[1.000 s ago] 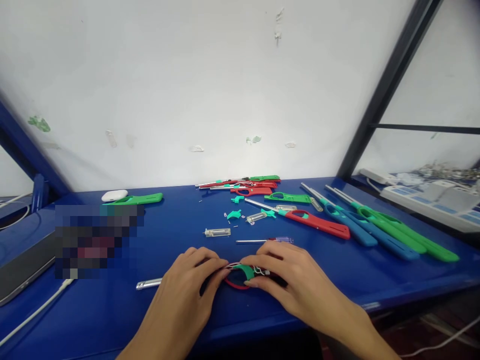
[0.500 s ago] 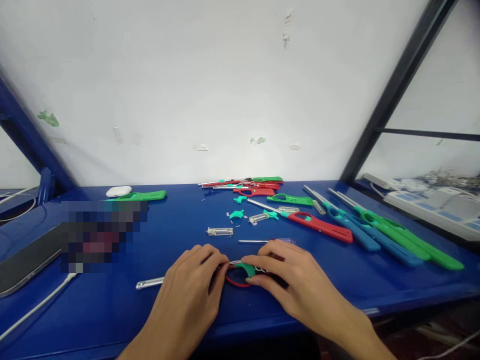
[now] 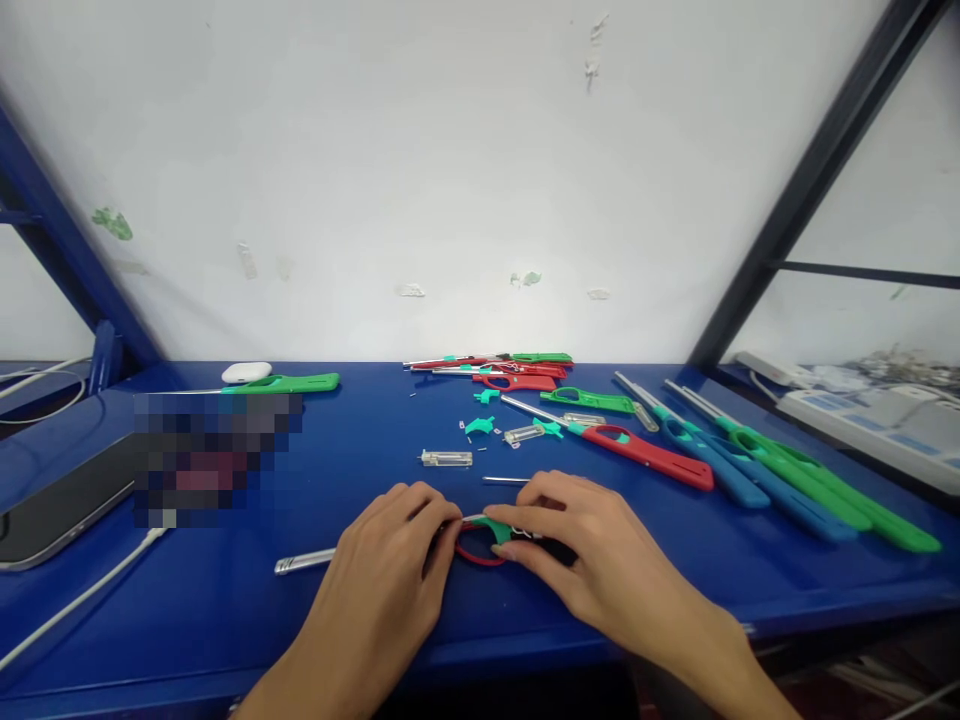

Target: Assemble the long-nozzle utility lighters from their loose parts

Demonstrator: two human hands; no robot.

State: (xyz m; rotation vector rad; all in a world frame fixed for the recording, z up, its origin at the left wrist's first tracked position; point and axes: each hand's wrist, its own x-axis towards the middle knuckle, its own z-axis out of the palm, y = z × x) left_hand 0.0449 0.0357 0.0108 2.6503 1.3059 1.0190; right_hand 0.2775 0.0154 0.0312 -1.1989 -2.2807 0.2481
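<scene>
Low over the front of the blue table, both hands are closed on a partly covered red long-reach lighter (image 3: 478, 559). Its metal tube (image 3: 304, 562) sticks out to the left from under my left hand (image 3: 390, 560), whose fingers grip the red body by the trigger loop. My right hand (image 3: 581, 535) pinches a teal trigger piece (image 3: 500, 532) at the loop, thumb below and fingers above. White wire shows beside the right fingertips. Just behind that hand lies a thin metal rod (image 3: 504, 480), its right end covered. A clear fuel tank (image 3: 447, 459) lies beyond the hands.
Loose teal triggers (image 3: 480, 426) and small parts lie mid-table. A red lighter (image 3: 649, 455), blue lighters (image 3: 716, 465) and green lighters (image 3: 817, 480) spread right. More lighters (image 3: 525, 380) pile by the wall. A black phone (image 3: 67, 505) with cable (image 3: 82, 600) is left.
The camera view has shifted slightly. My right hand has moved a little and now covers more of the thin rod. Both hands keep their hold on the red lighter.
</scene>
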